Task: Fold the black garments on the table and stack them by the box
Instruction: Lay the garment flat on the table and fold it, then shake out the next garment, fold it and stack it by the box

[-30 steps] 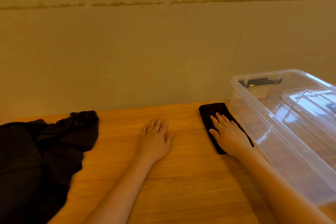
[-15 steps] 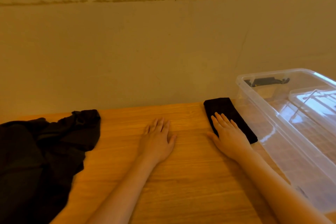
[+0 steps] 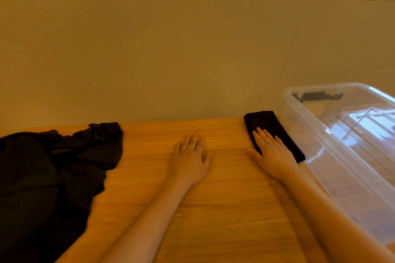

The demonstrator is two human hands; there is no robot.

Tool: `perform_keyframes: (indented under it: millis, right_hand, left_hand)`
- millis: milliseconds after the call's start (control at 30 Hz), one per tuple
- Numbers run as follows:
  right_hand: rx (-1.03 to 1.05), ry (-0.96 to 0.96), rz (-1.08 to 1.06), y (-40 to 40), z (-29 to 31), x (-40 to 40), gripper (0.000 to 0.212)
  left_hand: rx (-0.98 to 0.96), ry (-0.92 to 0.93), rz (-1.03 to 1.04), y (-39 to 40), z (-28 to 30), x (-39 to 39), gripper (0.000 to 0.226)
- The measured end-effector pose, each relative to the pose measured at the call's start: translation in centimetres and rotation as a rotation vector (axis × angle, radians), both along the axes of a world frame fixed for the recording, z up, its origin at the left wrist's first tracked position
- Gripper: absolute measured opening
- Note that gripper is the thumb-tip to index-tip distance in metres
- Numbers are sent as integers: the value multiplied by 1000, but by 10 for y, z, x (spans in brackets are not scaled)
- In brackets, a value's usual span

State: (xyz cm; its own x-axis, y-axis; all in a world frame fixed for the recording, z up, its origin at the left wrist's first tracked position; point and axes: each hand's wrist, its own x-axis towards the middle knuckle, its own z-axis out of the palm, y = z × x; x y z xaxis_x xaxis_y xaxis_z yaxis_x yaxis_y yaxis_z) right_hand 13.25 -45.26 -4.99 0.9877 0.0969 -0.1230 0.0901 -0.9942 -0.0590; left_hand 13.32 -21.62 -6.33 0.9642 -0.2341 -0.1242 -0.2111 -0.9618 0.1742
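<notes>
Head view, table: a wooden table (image 3: 224, 209) with visible grain runs up to a plain beige wall (image 3: 192, 60)
Head view, folded garment: a small black folded garment (image 3: 269, 126) lies as a narrow rectangle near the far edge of the table, just beside the long near wall of the box, angled along it
Head view, right hand: the right hand (image 3: 271, 153) lies palm down with straight, slightly spread fingers (image 3: 259, 136) on the near half of the folded garment; the thumb rests on the wood to the left of the cloth; nothing is gripped
Head view, left hand: the left hand (image 3: 190, 160) lies flat on the bare wood in the middle of the table, fingers straight and close together, holding nothing; it is well apart from both pieces of cloth
Head view, unfolded garments: a crumpled heap of black garments (image 3: 49, 177) covers the left part of the table, reaching the left and bottom edges of the picture, one bunched corner pointing toward the wall
Head view, box: a clear plastic box (image 3: 350, 177) stands open at the right side of the table, with a black latch (image 3: 318, 96) at its far end; reflections show in its walls
</notes>
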Motion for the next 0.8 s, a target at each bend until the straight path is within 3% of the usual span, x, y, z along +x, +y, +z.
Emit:
perform_keyframes:
  millis: [100, 233, 400, 433, 533, 667, 800]
  right_hand:
    - [-21, -14, 42, 14, 8, -5, 72]
    - [6, -41, 164, 62, 27, -13, 98]
    - [59, -28, 422, 160, 36, -10, 130]
    - [85, -13, 473, 185, 39, -13, 121]
    - [242, 74, 566, 260, 53, -31, 64]
    - [647, 190, 555, 335, 57, -47, 60]
    - [949, 320, 396, 383, 53, -53, 63]
  left_hand:
    - [11, 66, -54, 4, 8, -6, 63]
    - [-21, 144, -64, 30, 27, -36, 68]
    - [33, -100, 89, 111, 69, -88, 72]
    - [41, -169, 153, 131, 76, -97, 72]
    - [46, -300, 411, 199, 85, -124, 71]
    - [-85, -258, 701, 271, 63, -153, 69]
    - [-370, -260, 694, 282, 26, -169, 60]
